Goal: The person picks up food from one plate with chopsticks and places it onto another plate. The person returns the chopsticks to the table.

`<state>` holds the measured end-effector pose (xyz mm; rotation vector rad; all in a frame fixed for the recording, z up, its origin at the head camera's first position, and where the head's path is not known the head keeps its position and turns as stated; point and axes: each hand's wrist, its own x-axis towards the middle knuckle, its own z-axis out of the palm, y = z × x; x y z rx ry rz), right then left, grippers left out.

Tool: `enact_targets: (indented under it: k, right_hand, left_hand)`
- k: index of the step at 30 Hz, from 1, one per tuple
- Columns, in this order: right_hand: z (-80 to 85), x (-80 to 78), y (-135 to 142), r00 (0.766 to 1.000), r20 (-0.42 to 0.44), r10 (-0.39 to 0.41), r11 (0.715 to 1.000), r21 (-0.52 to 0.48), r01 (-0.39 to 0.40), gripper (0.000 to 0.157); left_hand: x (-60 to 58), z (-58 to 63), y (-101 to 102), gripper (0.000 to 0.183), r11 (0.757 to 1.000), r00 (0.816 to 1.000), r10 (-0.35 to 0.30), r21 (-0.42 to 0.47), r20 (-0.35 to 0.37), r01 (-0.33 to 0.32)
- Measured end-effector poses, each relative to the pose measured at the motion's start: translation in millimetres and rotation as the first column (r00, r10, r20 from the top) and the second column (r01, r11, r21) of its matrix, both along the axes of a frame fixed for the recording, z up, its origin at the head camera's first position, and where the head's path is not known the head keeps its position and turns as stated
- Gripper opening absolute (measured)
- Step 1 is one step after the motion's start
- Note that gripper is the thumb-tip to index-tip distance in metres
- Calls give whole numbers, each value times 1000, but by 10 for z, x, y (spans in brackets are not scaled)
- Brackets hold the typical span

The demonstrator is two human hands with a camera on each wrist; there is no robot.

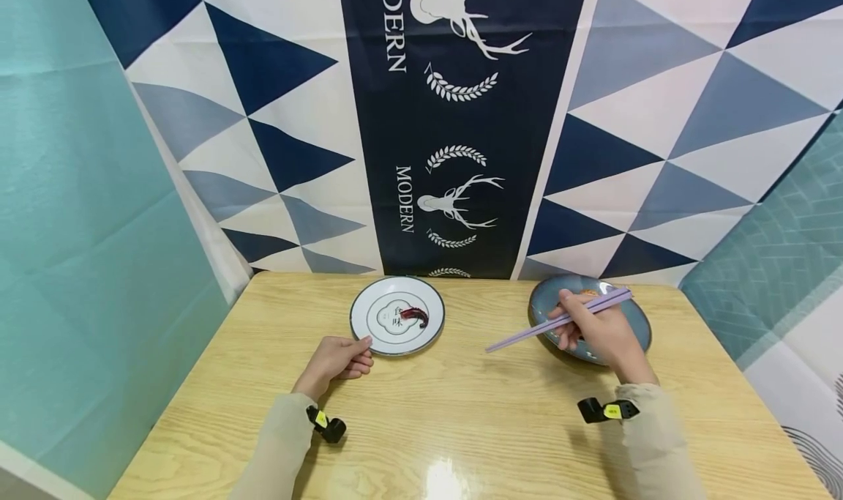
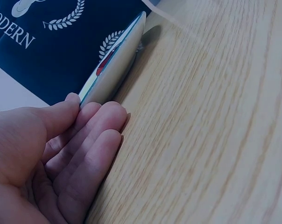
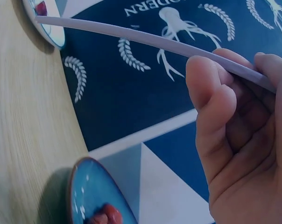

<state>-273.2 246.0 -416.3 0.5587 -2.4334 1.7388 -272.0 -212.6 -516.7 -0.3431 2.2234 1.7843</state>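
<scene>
A white plate (image 1: 369,315) with a dark rim lies toward the table's back, bearing a dark red, curled piece like an octopus tentacle (image 1: 415,315). My left hand (image 1: 337,359) pinches the plate's near-left rim, thumb on top and fingers beneath. On the right, my right hand (image 1: 602,333) holds a pair of lilac chopsticks (image 1: 527,334), their tips together and pointing left toward the white plate. Below that hand is a blue-grey plate (image 1: 545,295), partly covered by it in the head view. Reddish food pieces (image 3: 107,215) lie in it in the right wrist view.
Both plates stand on a light wooden table (image 1: 448,390), close to its back edge. Behind rises a patterned cloth (image 1: 461,127) with deer heads and triangles. A teal panel (image 1: 99,229) borders the left side. Each sleeve carries a small black wrist camera (image 1: 327,424).
</scene>
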Motion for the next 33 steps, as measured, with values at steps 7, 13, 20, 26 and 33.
enact_targets:
  k: [7, 13, 20, 26, 33]
  right_hand:
    - [4, 61, 198, 1000, 7, -25, 998, -65, 25, 43]
    - [-4, 112, 382, 999, -14, -42, 997, -73, 41, 41]
    - [-15, 189, 649, 999, 5, -52, 997, -56, 52, 39]
    - [-2, 268, 904, 977, 15, -214, 975, 68, 212, 40]
    - [-24, 317, 1160, 952, -4, -306, 947, 103, 304, 38]
  left_hand:
    - [6, 9, 0, 39, 1000, 1000, -1, -6, -1, 1]
    - [1, -1, 8, 39, 1000, 1000, 8, -7, 3, -8]
    - [5, -24, 10, 39, 1000, 1000, 14, -9, 3, -14]
    - [7, -25, 3, 39, 1000, 1000, 10, -7, 2, -10]
    - [0, -4, 1, 39, 1000, 1000, 3, -6, -7, -3]
